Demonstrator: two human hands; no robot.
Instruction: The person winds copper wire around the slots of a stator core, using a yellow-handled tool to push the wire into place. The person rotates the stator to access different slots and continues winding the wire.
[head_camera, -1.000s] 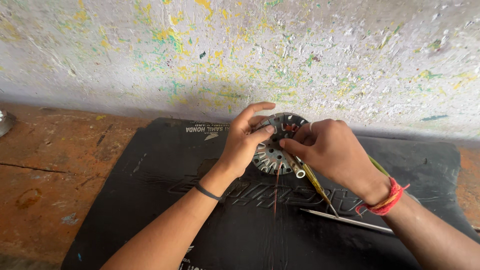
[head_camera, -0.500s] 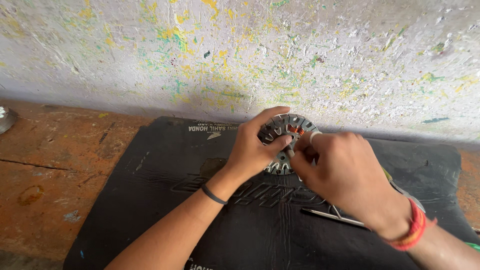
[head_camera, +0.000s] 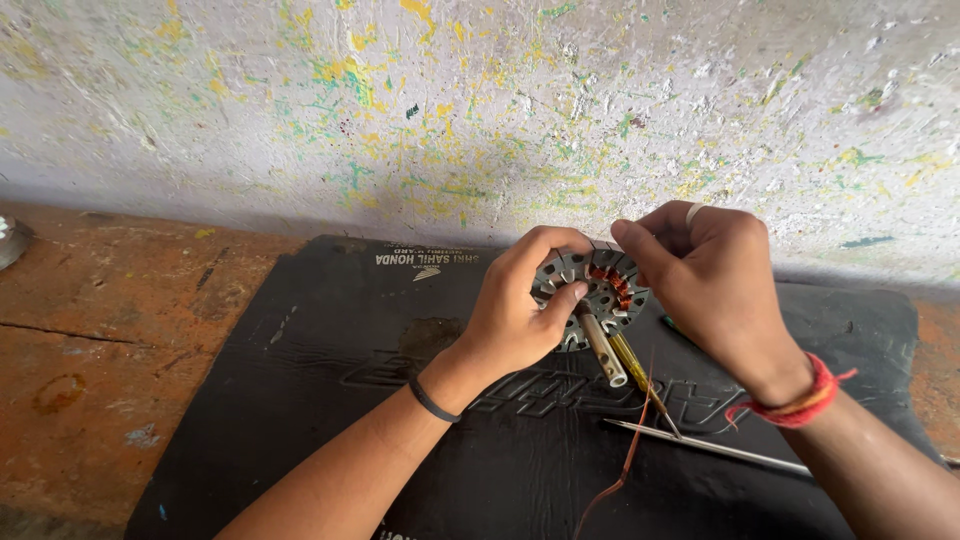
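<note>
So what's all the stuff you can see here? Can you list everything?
Round metal motor core: one, grey with copper-orange windings, held up over the mat by both hands.
Pale shaft: one, whitish, sticking out of the core towards the camera.
Copper wire: one strand, reddish-brown, trailing down from the core.
Yellow-handled tool: one, lying on the mat under the core.
Thin metal rod: one, silver, lying on the mat at right.
Rubber mat: one, black, on the floor.
Floor: orange-brown, worn.
Wall: white, paint-speckled.
Left hand: black wristband, gripping the core.
Right hand: ring, red wrist thread, on the core's top edge.
</note>
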